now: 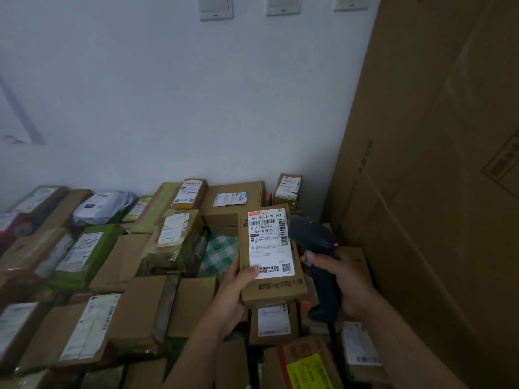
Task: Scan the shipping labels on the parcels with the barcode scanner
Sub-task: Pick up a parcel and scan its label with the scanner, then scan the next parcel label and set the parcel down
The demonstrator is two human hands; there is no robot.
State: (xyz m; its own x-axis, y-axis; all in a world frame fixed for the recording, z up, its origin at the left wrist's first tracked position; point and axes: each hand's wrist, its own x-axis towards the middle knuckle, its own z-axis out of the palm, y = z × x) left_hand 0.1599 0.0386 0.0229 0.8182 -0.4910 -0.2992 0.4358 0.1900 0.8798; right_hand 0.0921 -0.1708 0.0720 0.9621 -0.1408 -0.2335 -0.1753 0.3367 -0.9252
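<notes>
1. Forearms enter from the bottom edge. Left hand (pixel 234 293) grips a brown parcel (pixel 276 290) at its lower left, thumb on the bottom corner of the shipping label (pixel 269 242), fingers wrapped behind.
2. Right hand (pixel 346 279) is curled round the handle of the dark barcode scanner (pixel 317 240), with a red light on its body. Scanner head sits just right of the parcel's edge; cannot tell if they touch.
3. Parcel is held above the pile of parcels (pixel 134 310), label up, slightly tilted.
4. Step in hand, my read: scanning this label. Scanner nose seems aimed past the label's right side, so swing it left onto the top barcode (pixel 262 222) and back off enough for the beam to span all bars.
5. Hold the label flat, thumb clear of the codes. The side barcode and QR code sit close by, so aim at one only.
</notes>
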